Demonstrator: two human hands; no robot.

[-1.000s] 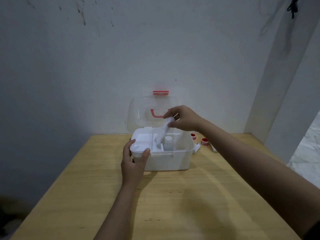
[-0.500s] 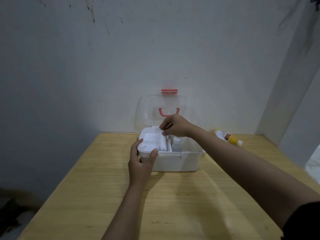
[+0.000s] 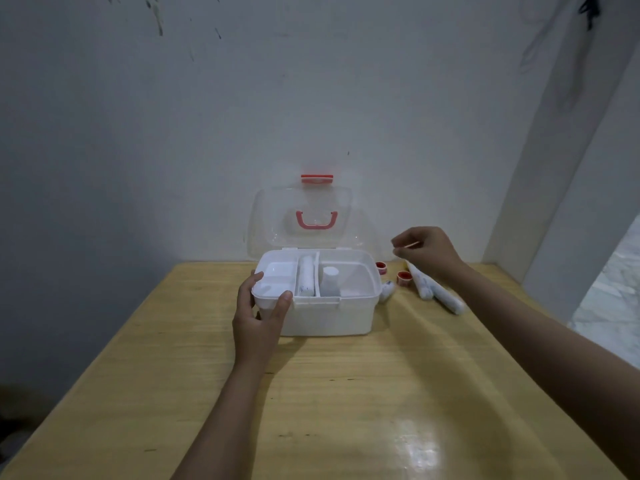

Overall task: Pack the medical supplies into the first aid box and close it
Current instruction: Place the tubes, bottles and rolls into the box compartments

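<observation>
A white first aid box stands on the wooden table, its clear lid with a red handle tipped up against the wall. Inside lie a white roll in the middle slot and a white bottle to its right. My left hand grips the box's front left corner. My right hand hovers right of the box, fingers loosely curled and empty, above two white rolls lying on the table. Two small red-capped items and a white tube lie next to the box's right side.
The wooden table meets the grey wall just behind the box. A white pillar stands at the back right, with the table's right edge beside it.
My right hand let go of the white roll in the box's middle slot and moved right, over the rolls on the table. My left hand stayed on the box.
</observation>
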